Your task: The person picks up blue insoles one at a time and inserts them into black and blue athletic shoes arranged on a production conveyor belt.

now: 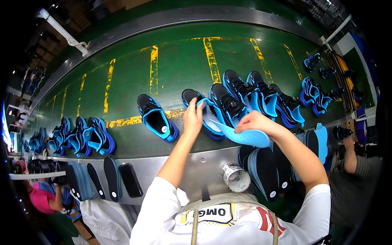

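A black and blue sneaker (190, 95) stands on the green work surface before me, its toe pointing away. My left hand (193, 119) grips the left side of its opening, fingers at the collar and tongue. In my right hand (257, 122) is a light blue insole (254, 139), pinched between thumb and fingers. The insole's front end reaches into the shoe's opening, while its heel end sticks out toward me, tilted and bent. Just left of my left hand sits another sneaker (157, 119) with a round white sticker inside.
Several sneakers (265, 96) stand close on the right, others (98, 136) at the left. Along the near metal edge (163, 165) lie insole stacks (263, 171), more insoles (112, 177), a dark phone (130, 179) and a tape roll (236, 178). A co-worker's arm (350, 155) shows at the far right.
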Demonstrator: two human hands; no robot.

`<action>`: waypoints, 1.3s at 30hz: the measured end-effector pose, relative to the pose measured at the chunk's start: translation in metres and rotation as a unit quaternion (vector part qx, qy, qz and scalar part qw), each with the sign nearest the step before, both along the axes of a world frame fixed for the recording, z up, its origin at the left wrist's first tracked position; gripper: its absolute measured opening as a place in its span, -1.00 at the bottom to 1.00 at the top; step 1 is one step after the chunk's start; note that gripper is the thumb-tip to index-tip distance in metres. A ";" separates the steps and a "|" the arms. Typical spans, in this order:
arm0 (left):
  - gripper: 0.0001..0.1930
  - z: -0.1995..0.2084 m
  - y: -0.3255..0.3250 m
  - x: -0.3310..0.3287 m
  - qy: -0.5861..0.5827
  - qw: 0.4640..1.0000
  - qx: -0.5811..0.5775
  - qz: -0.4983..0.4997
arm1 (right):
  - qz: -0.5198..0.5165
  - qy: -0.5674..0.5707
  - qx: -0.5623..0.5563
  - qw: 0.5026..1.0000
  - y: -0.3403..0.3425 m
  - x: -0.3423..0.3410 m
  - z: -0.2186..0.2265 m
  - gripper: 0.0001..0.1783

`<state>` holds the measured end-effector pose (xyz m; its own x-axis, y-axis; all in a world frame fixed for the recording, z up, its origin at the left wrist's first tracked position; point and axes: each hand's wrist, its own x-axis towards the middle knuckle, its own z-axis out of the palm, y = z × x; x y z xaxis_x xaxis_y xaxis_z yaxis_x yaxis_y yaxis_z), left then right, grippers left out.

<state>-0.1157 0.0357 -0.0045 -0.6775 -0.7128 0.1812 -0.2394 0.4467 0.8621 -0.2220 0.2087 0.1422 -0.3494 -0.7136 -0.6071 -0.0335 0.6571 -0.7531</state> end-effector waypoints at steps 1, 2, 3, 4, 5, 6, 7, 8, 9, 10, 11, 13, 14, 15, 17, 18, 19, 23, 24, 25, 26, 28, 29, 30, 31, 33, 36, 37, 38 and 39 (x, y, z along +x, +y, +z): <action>-0.62 -0.010 -0.010 -0.001 0.012 0.999 0.035 0.005 | 0.004 -0.011 0.010 1.000 -0.014 -0.001 -0.009 -0.82; -0.63 -0.011 -0.017 -0.003 0.024 0.997 0.071 0.007 | 0.023 -0.021 -0.007 0.999 -0.027 -0.002 -0.023 -0.82; -0.63 -0.012 -0.024 -0.005 0.010 0.990 0.139 -0.005 | 0.045 0.037 0.013 0.998 -0.041 0.001 -0.034 -0.81; -0.63 -0.015 -0.029 -0.005 0.022 0.984 0.178 -0.019 | 0.108 0.155 0.046 0.981 -0.057 0.006 -0.043 -0.80; -0.64 -0.017 -0.032 -0.006 0.035 0.975 0.217 -0.033 | 0.110 0.152 0.076 0.979 -0.069 0.010 -0.049 -0.81; -0.64 -0.019 -0.035 -0.006 0.049 0.965 0.254 -0.047 | 0.165 0.241 0.053 0.955 -0.077 0.010 -0.070 -0.85; -0.67 -0.016 -0.037 -0.007 0.027 0.958 0.275 -0.075 | 0.167 0.296 0.011 0.940 -0.080 0.012 -0.094 -0.86; -0.68 -0.015 -0.038 -0.006 0.015 0.961 0.266 -0.076 | 0.173 0.349 -0.033 0.920 -0.083 0.021 -0.100 -0.86; -0.68 -0.014 -0.039 -0.006 0.004 0.963 0.256 -0.077 | 0.185 0.386 -0.035 0.903 -0.083 0.032 -0.106 -0.86; -0.68 -0.015 -0.039 -0.004 -0.010 0.966 0.249 -0.076 | 0.198 0.421 -0.037 0.884 -0.084 0.045 -0.101 -0.84; -0.68 -0.015 -0.039 -0.002 0.003 0.962 0.261 -0.083 | 0.248 0.404 0.003 0.880 -0.084 0.051 -0.091 -0.82; -0.66 -0.013 -0.042 0.002 0.030 0.954 0.282 -0.098 | 0.255 0.398 0.008 0.881 -0.072 0.053 -0.084 -0.84; -0.66 -0.009 -0.039 0.002 0.027 0.957 0.276 -0.092 | 0.258 0.397 0.013 0.881 -0.063 0.049 -0.083 -0.85; -0.65 -0.006 -0.036 0.002 0.023 0.959 0.270 -0.085 | 0.254 0.393 0.012 0.884 -0.056 0.046 -0.087 -0.86; -0.63 -0.004 -0.035 0.002 0.016 0.962 0.259 -0.086 | 0.219 0.408 -0.005 0.886 -0.060 0.048 -0.095 -0.87; -0.63 -0.006 -0.036 0.001 0.012 0.962 0.256 -0.092 | 0.202 0.415 -0.014 0.887 -0.063 0.049 -0.100 -0.87; -0.62 -0.006 -0.037 0.002 0.009 0.963 0.252 -0.098 | 0.209 0.430 0.002 0.878 -0.069 0.049 -0.107 -0.87; -0.56 0.007 -0.027 0.001 -0.050 0.980 0.186 -0.054 | 0.182 0.502 -0.012 0.845 -0.076 0.039 -0.130 -0.81; -0.52 0.012 -0.025 -0.002 -0.065 0.979 0.183 -0.054 | 0.162 0.537 -0.032 0.827 -0.070 0.040 -0.132 -0.79; -0.57 0.007 -0.024 0.000 -0.050 0.985 0.162 -0.038 | 0.147 0.568 -0.060 0.807 -0.067 0.049 -0.122 -0.77; -0.62 0.005 -0.024 0.002 -0.035 0.989 0.139 -0.022 | 0.130 0.599 -0.089 0.785 -0.065 0.055 -0.112 -0.75; -0.61 0.004 -0.022 0.003 -0.026 0.987 0.156 -0.010 | 0.163 0.566 0.012 0.808 -0.065 0.058 -0.096 -0.63; -0.60 0.005 -0.021 0.002 -0.022 0.986 0.165 -0.009 | 0.187 0.504 0.078 0.840 -0.068 0.055 -0.090 -0.61; -0.61 0.005 -0.022 0.001 -0.015 0.983 0.183 -0.014 | 0.209 0.437 0.142 0.863 -0.070 0.052 -0.088 -0.60; -0.61 0.006 -0.023 0.001 -0.008 0.979 0.200 -0.018 | 0.221 0.446 0.116 0.860 -0.070 0.048 -0.091 -0.69; -0.62 0.003 -0.027 0.004 -0.005 0.973 0.229 -0.033 | 0.237 0.454 0.078 0.855 -0.066 0.045 -0.092 -0.77; -0.63 -0.009 -0.032 0.010 -0.006 0.963 0.264 -0.053 | 0.271 0.475 0.037 0.836 -0.064 0.044 -0.102 -0.85; -0.64 -0.010 -0.030 0.009 0.004 0.959 0.278 -0.059 | 0.282 0.485 0.028 0.828 -0.062 0.043 -0.107 -0.86; -0.64 -0.011 -0.029 0.007 0.014 0.954 0.292 -0.064 | 0.281 0.499 0.021 0.819 -0.063 0.041 -0.115 -0.85; -0.65 -0.012 -0.029 0.006 0.014 0.956 0.285 -0.066 | 0.280 0.513 0.014 0.811 -0.067 0.041 -0.128 -0.85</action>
<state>-0.1097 0.0069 -0.0168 -0.7691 -0.6098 -0.1913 -0.1866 -0.0720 0.9798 -0.1812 0.1418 0.0147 -0.3068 -0.9260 -0.2199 -0.9327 0.3385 -0.1243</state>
